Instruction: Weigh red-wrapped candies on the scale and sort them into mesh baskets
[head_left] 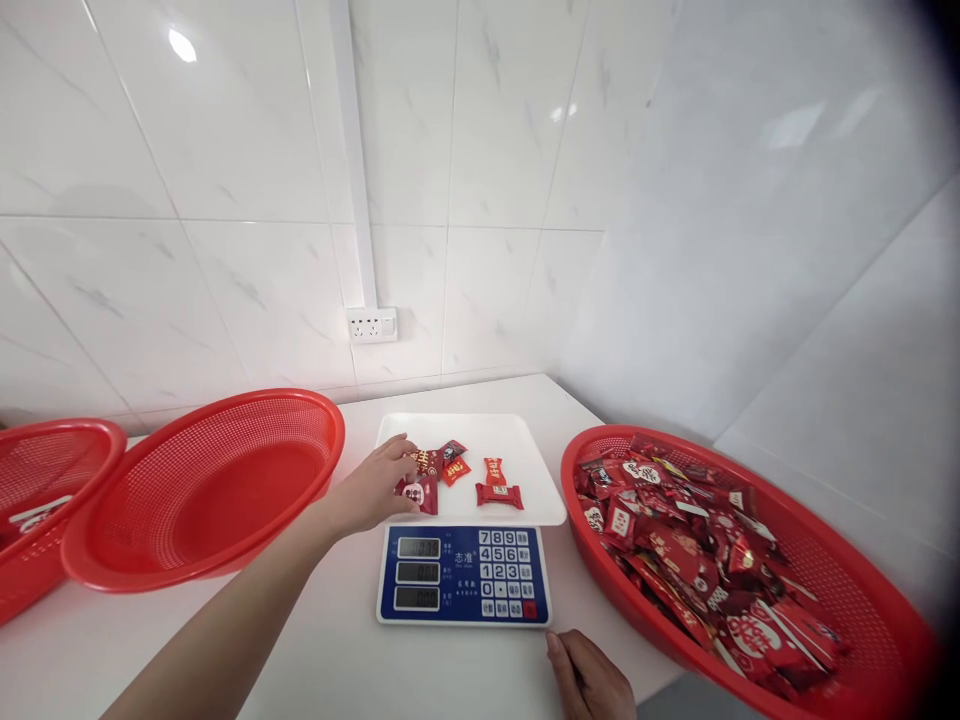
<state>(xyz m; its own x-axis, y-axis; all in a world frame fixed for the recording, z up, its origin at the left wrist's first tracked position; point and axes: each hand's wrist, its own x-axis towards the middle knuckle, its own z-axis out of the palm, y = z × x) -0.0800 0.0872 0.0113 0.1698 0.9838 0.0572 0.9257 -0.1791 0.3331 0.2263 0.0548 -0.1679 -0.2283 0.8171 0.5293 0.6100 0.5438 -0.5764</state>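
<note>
On the white pan (529, 450): two dark red packets (425, 462) lie at its left side, one nearer to the person than the other.
Left hand (379, 487): placed over the left edge of the pan, fingers bent and thumb spread away from them; whether they grip the packets, I cannot tell.
Direction from left fingertips: these packets are immediately to the right.
Small bar (499, 496): farther right, apart from the fingers, its long axis running left to right.
Right hand (589, 675): curled closed, nothing visible inside, near the front right corner of the scale (465, 575).
Nearer to the packets: left hand, clearly.
</note>
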